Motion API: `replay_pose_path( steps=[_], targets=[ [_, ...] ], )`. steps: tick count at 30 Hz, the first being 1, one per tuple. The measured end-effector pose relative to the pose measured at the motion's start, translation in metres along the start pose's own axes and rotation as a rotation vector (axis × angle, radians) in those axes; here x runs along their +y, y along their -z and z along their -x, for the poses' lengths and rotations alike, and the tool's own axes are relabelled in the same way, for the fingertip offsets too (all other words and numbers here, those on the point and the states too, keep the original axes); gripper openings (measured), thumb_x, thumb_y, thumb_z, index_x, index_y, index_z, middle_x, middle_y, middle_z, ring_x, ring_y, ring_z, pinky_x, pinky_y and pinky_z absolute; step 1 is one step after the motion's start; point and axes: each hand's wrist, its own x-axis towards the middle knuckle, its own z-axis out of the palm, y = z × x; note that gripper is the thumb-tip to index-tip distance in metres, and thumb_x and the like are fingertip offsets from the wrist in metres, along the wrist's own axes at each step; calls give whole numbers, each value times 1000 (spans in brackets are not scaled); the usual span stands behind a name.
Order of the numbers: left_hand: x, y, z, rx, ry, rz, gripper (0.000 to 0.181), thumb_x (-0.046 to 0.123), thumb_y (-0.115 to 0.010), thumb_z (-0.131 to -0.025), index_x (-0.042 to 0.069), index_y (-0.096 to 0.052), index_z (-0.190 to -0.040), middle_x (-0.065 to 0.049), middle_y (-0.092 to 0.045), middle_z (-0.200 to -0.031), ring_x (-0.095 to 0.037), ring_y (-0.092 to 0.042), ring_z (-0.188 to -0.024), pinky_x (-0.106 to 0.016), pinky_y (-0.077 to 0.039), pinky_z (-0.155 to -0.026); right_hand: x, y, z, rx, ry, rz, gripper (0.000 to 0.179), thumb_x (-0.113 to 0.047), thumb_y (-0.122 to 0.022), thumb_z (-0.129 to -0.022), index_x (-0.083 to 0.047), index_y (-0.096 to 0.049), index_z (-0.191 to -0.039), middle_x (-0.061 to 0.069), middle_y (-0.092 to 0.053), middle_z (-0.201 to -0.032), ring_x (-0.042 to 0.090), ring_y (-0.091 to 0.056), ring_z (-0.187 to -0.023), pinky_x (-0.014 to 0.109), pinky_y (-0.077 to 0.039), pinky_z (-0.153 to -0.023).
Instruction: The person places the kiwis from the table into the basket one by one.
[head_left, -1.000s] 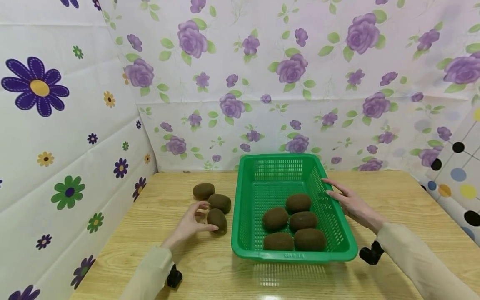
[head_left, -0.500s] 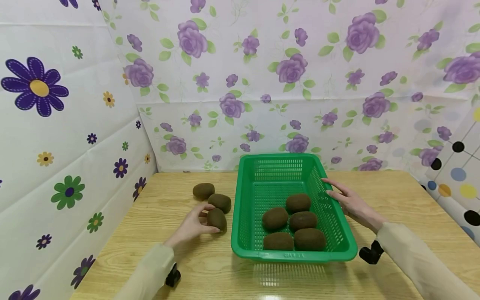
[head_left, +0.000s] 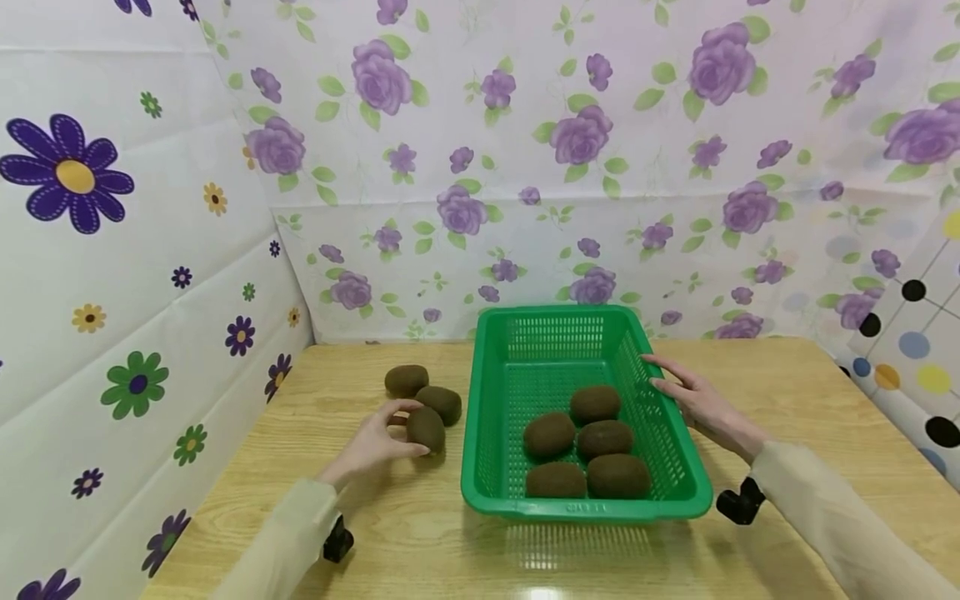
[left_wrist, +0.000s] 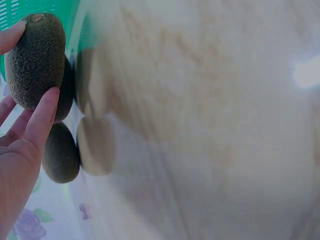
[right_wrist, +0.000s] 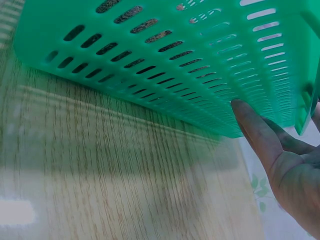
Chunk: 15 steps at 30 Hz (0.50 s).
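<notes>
My left hand (head_left: pixel 381 443) pinches a brown kiwi (head_left: pixel 426 431) between thumb and fingers, left of the green basket. In the left wrist view, the held kiwi (left_wrist: pixel 36 62) appears apart from the tabletop, with the fingertips on its sides. Two more kiwis lie just behind it, a nearer kiwi (head_left: pixel 439 405) and a farther kiwi (head_left: pixel 407 381). My right hand (head_left: pixel 705 406) grips the right rim of the green plastic basket (head_left: pixel 474 417). In the right wrist view, a finger of the right hand (right_wrist: pixel 292 167) touches the basket's slotted outer wall.
Several kiwis, such as a front kiwi (head_left: pixel 618 476), lie in the near half of the basket. The basket stands on a wooden table (head_left: pixel 360 542). A flowered sheet (head_left: pixel 450 167) hangs behind the table, and another patterned sheet (head_left: pixel 150 292) hangs on the left.
My left fingers have closed on the nearest kiwi and moved it slightly left and up, away from its former spot. The right hand and the basket stay in place.
</notes>
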Motion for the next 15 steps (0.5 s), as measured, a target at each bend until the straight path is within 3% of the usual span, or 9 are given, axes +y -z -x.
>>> replay_pose_path(
  steps=[5,8,12,15],
  targets=[
    [21,9,1,-14,-15,31,59,7,-79,-70,-2,-51,-121,-19,-45,-123,-39,-44,-105,-35,-49,-72,-3,0,-1,4,-7,-5,56,-19,-42,-98,-15,-14,-146,29,-23,-137,37,-53,-101,51,-46,-74],
    [35,13,2,-22,11,40,59,4,-77,-71,-4,-49,-122,-21,-43,-124,-41,-43,-107,-36,-49,-71,-3,1,-1,0,-12,-7,56,-19,-42,-98,-15,-14,-146,28,-22,-137,37,-53,-102,51,-46,-74],
    [43,16,2,-21,35,1,60,5,-77,-72,-4,-48,-124,-21,-44,-124,-39,-44,-109,-38,-48,-74,-3,0,0,-1,-15,4,56,-20,-43,-98,-16,-15,-146,27,-21,-138,37,-53,-101,51,-46,-74],
    [44,19,-1,-4,18,-22,60,7,-77,-72,-4,-48,-124,-22,-47,-121,-39,-46,-107,-42,-47,-76,-2,1,0,-3,-13,8,56,-20,-42,-98,-16,-15,-146,27,-20,-138,36,-53,-101,51,-46,-74]
  ],
)
